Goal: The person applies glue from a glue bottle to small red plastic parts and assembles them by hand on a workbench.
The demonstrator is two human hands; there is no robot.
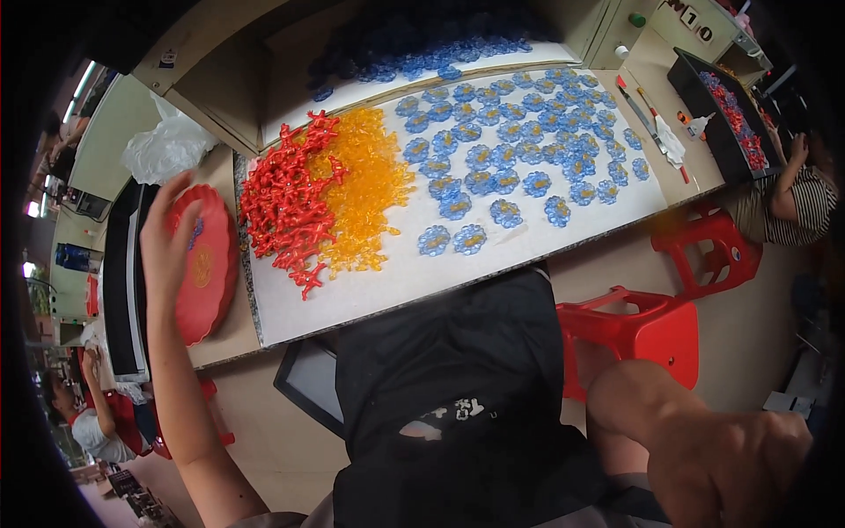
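My left hand (pixel 167 238) is stretched out to the far left edge of the desk (pixel 224 339), fingers spread wide and flat against the red round tray (pixel 211 273). It is pressing or steadying rather than pinching; nothing is gripped in it. The tray sits off the white sheet (pixel 422 273), half over the desk's bare margin, so I judge it is kept there to stay out of the sorted piles while still being within my reach. A small blue piece and a yellowish mark show on its face beside my fingers; I cannot tell what they are.

My right hand (pixel 748 458) is low at my side, well away from the desk, near the red plastic stool (pixel 642 326). It looks loosely curled and empty, though the fingers are partly hidden, so I cannot tell for certain.

On the white sheet the parts lie grouped by colour, which keeps each kind easy to pick: a heap of red branching pieces (pixel 286 207) nearest the tray, a heap of clear orange pieces (pixel 365 198) touching it, and blue flower-shaped pieces (pixel 510 150) laid out singly across the right half, with a darker blue pile (pixel 414 44) at the back. A black cloth (pixel 458 387) covers my lap.

A person in a striped top (pixel 792 202) works at a black tray at the far right.
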